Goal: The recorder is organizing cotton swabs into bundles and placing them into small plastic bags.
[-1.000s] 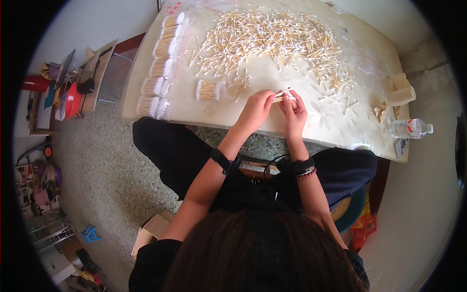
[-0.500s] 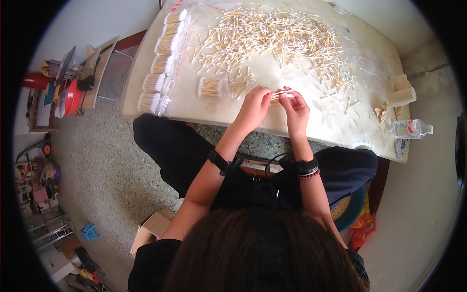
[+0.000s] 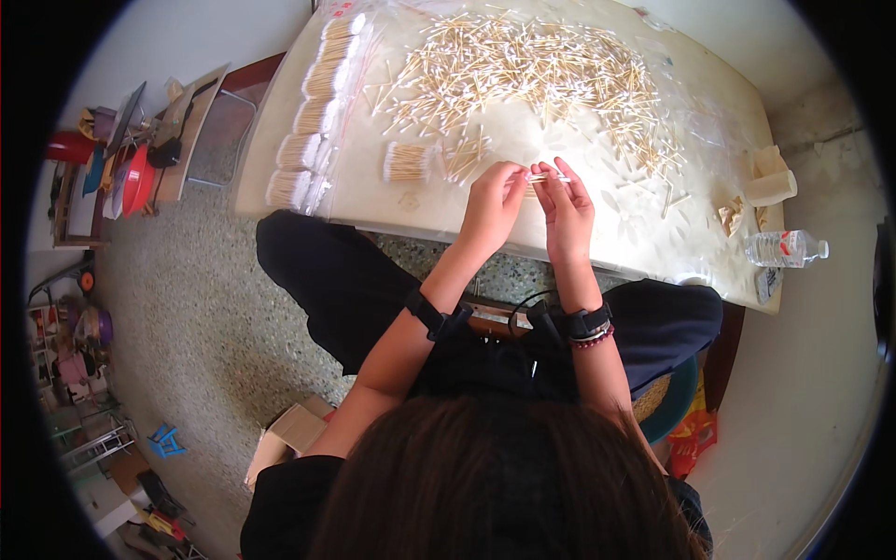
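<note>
Pinching cotton swabs (image 3: 565,180) over the near edge of the table (image 3: 429,210), around mid-length. Left hand (image 3: 495,198) has thumb and forefinger basically closed on them; right hand (image 3: 568,210) grips with half-curled fingers. Can't count the swabs, fingers cover too much. The top one lies pretty much side to side, roughly along the near edge, white tip poking out right; its left end's hidden. Further left near that edge sits a small bundle (image 3: 407,162), sticks pointing near-to-far. Loose pile (image 3: 532,65) sprawls toward the far edge, which is partly cut off.
</note>
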The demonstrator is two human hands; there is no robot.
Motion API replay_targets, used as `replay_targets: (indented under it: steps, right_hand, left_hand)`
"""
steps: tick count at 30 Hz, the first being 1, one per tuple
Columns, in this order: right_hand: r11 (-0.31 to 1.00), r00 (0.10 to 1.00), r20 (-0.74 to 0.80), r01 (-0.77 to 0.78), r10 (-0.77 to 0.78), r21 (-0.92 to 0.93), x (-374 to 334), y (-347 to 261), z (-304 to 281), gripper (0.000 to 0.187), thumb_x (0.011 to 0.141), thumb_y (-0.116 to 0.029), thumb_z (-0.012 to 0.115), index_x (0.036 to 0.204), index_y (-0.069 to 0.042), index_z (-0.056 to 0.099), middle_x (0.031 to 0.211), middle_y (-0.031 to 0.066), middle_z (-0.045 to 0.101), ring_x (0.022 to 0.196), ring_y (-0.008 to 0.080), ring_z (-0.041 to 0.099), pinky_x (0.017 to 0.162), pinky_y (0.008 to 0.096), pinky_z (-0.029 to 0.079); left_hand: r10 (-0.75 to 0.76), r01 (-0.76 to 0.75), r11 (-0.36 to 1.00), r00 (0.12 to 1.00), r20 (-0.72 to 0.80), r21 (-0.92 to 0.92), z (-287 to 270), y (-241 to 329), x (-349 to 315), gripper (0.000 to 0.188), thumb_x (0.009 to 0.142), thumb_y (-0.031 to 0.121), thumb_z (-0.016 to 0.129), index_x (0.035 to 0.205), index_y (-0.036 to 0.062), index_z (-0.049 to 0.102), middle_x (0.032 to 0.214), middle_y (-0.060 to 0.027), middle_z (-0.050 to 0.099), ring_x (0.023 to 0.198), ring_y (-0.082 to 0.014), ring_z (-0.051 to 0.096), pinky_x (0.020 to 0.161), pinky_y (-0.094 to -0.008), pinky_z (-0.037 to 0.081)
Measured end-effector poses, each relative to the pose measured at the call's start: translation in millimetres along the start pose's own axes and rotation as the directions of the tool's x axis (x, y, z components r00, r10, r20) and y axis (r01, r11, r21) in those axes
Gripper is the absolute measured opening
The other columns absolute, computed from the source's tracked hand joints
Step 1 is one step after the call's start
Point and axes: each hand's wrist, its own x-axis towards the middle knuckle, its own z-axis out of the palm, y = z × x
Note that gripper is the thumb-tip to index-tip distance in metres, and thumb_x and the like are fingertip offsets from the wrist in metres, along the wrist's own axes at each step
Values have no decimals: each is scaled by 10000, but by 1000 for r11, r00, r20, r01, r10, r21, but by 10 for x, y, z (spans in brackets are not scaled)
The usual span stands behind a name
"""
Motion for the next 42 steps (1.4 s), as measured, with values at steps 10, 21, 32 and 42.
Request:
replay_targets:
  steps: [10,21,32,42]
  right_hand:
    - [996,992,93,-81,83,-28,-113,30,59,341,909,-7,522,1243,35,471,1018,105,634,931,131,607,856,258,511]
    - [999,999,12,-47,47,8,-66,167,-19,335,871,11,560,1198,-17,492,928,55,619,874,135,614,811,265,512]
    - [937,994,-5,104,-112,-334,97,11,-332,502,879,-21,506,1356,13,356,1369,154,419,1258,211,411,1011,297,359]
    - [594,249,-552,500,-796,-630,1493,-2313,-2410,763,707,-98,764,1321,-10,320,1332,176,409,1224,271,420,1023,363,347]
  left_hand:
    - [-168,118,929,979,-114,-352,56,-9,-58,317,1002,188,355,1199,-25,481,1123,-134,578,1036,-190,563,904,-308,438]
    - [-211,174,918,975,-67,-357,139,-138,-87,243,905,36,557,1127,-63,570,998,-107,652,900,-134,618,770,-241,499]
    - [-170,149,964,982,-82,-220,258,-387,40,116,808,12,671,894,-66,673,776,-105,687,685,-101,631,624,-219,494]
    - [-22,23,987,1000,-7,159,121,-584,452,100,808,72,667,871,-5,676,780,-128,668,672,-187,645,599,-269,493]
